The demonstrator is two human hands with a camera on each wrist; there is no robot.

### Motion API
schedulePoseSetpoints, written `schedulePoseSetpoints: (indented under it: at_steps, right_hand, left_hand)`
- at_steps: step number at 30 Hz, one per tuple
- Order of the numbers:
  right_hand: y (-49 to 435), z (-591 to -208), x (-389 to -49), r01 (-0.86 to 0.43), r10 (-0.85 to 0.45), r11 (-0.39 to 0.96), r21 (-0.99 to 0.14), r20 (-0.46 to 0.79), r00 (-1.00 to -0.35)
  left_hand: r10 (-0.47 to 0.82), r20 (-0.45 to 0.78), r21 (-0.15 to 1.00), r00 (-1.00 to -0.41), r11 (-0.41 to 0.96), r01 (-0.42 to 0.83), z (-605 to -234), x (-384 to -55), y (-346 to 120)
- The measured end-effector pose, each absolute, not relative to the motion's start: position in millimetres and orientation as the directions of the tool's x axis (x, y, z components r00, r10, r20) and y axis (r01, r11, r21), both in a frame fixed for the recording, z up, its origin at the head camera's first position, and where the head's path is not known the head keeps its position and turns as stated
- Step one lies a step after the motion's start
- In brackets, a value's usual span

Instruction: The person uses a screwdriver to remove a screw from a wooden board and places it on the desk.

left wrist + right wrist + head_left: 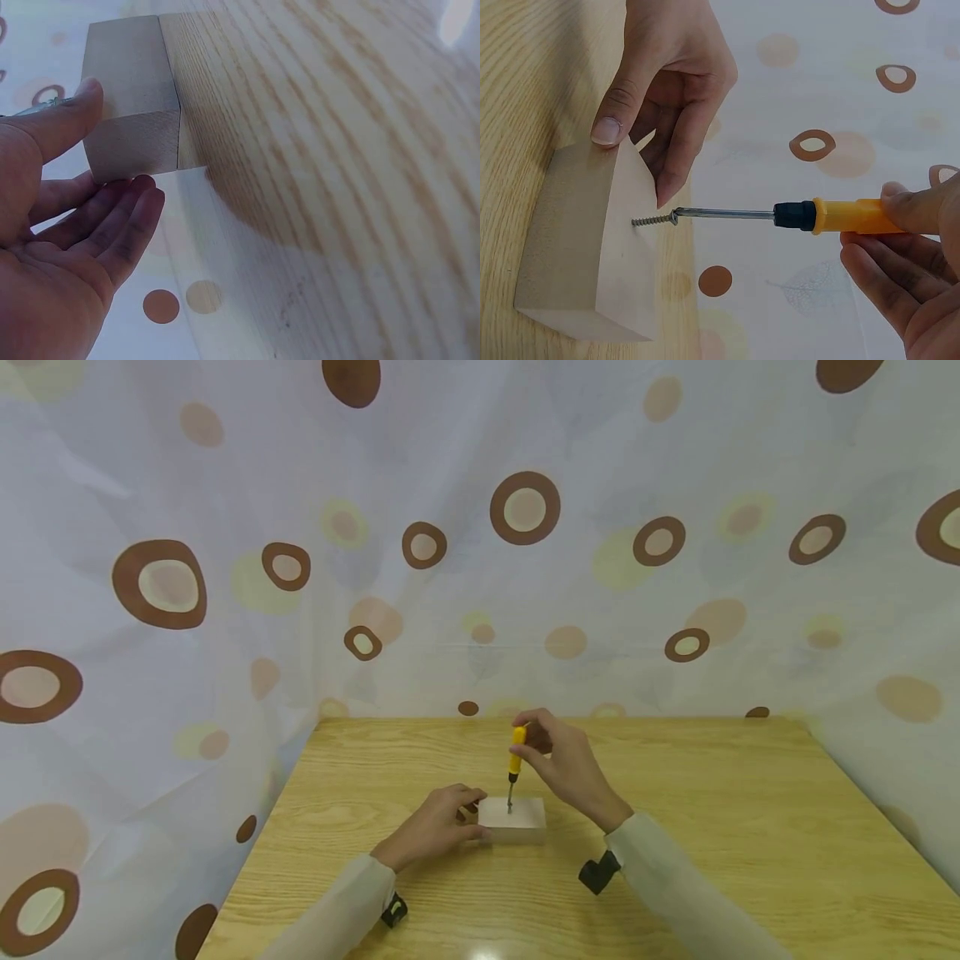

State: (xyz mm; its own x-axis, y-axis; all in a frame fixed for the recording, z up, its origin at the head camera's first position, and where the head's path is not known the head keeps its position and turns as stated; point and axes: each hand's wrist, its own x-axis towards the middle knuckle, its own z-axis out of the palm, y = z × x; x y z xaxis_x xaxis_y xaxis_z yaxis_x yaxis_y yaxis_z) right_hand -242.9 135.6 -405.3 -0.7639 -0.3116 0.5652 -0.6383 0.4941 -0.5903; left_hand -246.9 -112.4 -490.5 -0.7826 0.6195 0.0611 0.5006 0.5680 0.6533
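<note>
A pale wooden block (pixel 528 814) lies on the table in the head view. My left hand (pixel 433 828) grips its left end, the thumb on the near side and the fingers at the far side; the left wrist view shows this end of the block (pixel 131 71) up close. A threaded screw (pixel 654 220) stands upright in the block's top face, most of its thread showing. From above, my right hand (pixel 572 770) pinches the yellow handle of a screwdriver (pixel 855 216) between thumb and fingers. The screwdriver's metal tip meets the screw's head, nearly in line with it.
The wood-grain table (pixel 720 843) stretches out on both sides of the block. A white sheet with brown and beige spots (pixel 465 585) hangs behind the table and along its sides. Black wrist mounts (pixel 598 872) sit under both sleeves.
</note>
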Motion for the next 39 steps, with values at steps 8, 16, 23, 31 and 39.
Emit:
schedulePoseSetpoints:
  at_steps: [8, 16, 23, 31, 39]
  right_hand:
    - [140, -406, -243, -0.613, -0.28, 0.514, -0.6, 0.559, -0.781]
    - [141, -409, -245, -0.595, -0.266, 0.522, -0.611, 0.546, -0.794]
    - [142, -410, -245, -0.559, -0.239, 0.529, -0.638, 0.521, -0.82]
    - [135, -410, -243, -0.631, -0.292, 0.5, -0.593, 0.57, -0.768]
    - [130, -404, -243, -0.704, -0.394, 0.436, -0.561, 0.583, -0.71]
  left_hand:
    - [0.614, 0.06, 0.65, -0.787, 0.574, 0.498, -491, -247, -112]
    - [0.618, 0.053, 0.667, -0.785, 0.563, 0.488, -489, -246, -110]
    - [0.618, 0.049, 0.665, -0.785, 0.566, 0.487, -488, -244, -111]
    - [0.619, 0.052, 0.658, -0.784, 0.569, 0.493, -490, -245, -112]
    - [0.618, 0.071, 0.647, -0.783, 0.569, 0.507, -489, -245, -111]
